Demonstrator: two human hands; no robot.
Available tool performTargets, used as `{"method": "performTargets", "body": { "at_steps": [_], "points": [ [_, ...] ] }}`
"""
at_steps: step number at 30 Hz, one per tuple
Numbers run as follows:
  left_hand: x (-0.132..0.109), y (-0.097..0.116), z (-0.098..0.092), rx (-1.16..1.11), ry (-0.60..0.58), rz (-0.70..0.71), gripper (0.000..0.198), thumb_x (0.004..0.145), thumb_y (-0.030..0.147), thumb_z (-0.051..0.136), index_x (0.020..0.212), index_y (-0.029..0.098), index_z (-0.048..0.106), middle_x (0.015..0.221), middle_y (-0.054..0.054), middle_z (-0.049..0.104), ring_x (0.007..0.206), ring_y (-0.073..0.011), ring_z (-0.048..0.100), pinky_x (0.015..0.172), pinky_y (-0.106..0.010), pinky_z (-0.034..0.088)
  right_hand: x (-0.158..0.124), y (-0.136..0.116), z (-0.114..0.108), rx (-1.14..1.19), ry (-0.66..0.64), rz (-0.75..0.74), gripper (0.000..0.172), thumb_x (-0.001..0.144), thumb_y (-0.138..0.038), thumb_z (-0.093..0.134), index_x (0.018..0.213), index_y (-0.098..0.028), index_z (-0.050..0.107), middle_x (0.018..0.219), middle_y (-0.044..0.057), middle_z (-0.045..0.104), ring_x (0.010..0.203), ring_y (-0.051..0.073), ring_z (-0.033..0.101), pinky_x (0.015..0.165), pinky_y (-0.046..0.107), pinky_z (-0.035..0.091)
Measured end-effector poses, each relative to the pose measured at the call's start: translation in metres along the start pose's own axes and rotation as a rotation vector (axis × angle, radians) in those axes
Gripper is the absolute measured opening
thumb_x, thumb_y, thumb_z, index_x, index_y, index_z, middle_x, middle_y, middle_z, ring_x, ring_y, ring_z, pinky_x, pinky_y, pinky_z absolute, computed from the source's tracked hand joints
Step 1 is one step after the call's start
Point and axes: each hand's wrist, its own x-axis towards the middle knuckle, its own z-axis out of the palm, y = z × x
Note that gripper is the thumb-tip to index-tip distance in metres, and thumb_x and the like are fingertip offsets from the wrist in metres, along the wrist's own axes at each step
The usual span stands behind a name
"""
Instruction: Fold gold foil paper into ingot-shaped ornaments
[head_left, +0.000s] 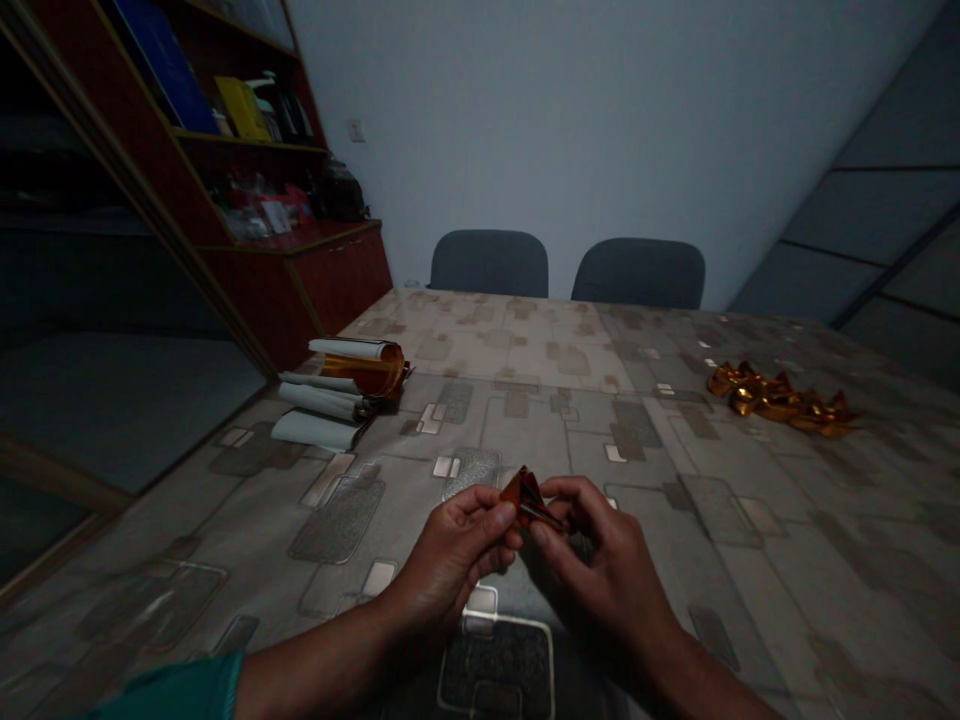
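Note:
A small piece of folded gold foil paper (523,492) is held up between my two hands, above the near part of the table. My left hand (461,540) pinches its left side between thumb and fingers. On the other side, my right hand (600,550) has its thumb and index finger closed on the right edge of the folded paper. Dark reddish creases show along its top. Far to the right lies a row of several folded gold foil pieces (780,400). At the left is a stack of curled foil sheets (352,385) with pale backs.
A patterned cloth covers the table (525,400). Two grey chairs, a left one (489,262) and a right one (639,272), stand at its far edge. A reddish cabinet (337,270) with filled shelves stands at the back left.

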Motion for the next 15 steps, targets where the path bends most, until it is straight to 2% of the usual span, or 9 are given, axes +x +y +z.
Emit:
{"method": "performTargets", "body": {
  "at_steps": [3, 10, 15],
  "points": [
    [0.0011, -0.0008, -0.0009, 0.0, -0.014, 0.006, 0.039, 0.063, 0.037, 0.09, 0.08, 0.013, 0.064, 0.065, 0.001, 0.065, 0.059, -0.0075, 0.058, 0.06, -0.018, 0.045, 0.0004, -0.0019, -0.0013, 0.058, 0.018, -0.006, 0.011, 0.082, -0.026, 0.059, 0.091, -0.021, 0.054, 0.067, 0.001, 0.066, 0.059, 0.017, 0.064, 0.054, 0.028, 0.049],
    [0.0022, -0.0046, -0.0045, -0.006, -0.06, -0.004, 0.033, 0.07, 0.034, 0.087, 0.082, 0.014, 0.063, 0.067, 0.002, 0.064, 0.055, -0.0051, 0.054, 0.056, -0.017, 0.041, -0.0033, -0.0001, -0.0024, -0.036, 0.052, -0.216, 0.002, 0.086, -0.019, 0.057, 0.086, -0.021, 0.057, 0.07, 0.0, 0.061, 0.058, 0.014, 0.058, 0.054, 0.025, 0.046],
    [0.0019, -0.0069, -0.0065, -0.033, -0.105, -0.001, 0.029, 0.074, 0.031, 0.084, 0.089, 0.013, 0.066, 0.074, 0.0, 0.065, 0.059, -0.005, 0.056, 0.058, -0.017, 0.042, -0.0049, 0.0036, 0.0, -0.111, 0.066, -0.224, 0.006, 0.088, -0.016, 0.055, 0.085, -0.021, 0.056, 0.068, -0.001, 0.059, 0.055, 0.013, 0.057, 0.052, 0.024, 0.045]
  ]
}}
